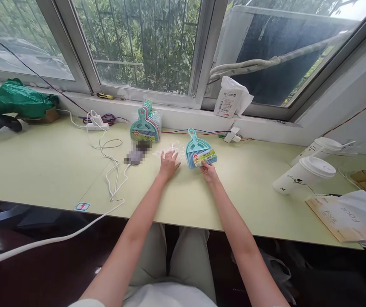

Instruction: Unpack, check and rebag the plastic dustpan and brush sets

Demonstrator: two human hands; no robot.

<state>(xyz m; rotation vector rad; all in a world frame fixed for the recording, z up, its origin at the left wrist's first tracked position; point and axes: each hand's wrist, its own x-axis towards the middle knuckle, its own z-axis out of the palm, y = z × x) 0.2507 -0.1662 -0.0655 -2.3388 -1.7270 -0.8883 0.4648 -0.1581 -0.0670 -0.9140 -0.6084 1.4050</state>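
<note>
Turquoise dustpan set (198,148) is gripped at its lower edge by the right hand (208,171), toward the back edge of the desk (185,200). The left hand (169,165) is laid alongside, fingers loosely spread, at clear plastic film (180,147). A stack of similar dustpans (143,123) is set by the back edge (label facing front).

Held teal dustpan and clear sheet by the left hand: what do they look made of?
The held dustpan looks like moulded plastic, smooth and satin: even teal colour, rounded cut-outs. The clear sheet by the left hand is probably thin, glossy plastic film: see-through, crinkled, with glints.
</note>
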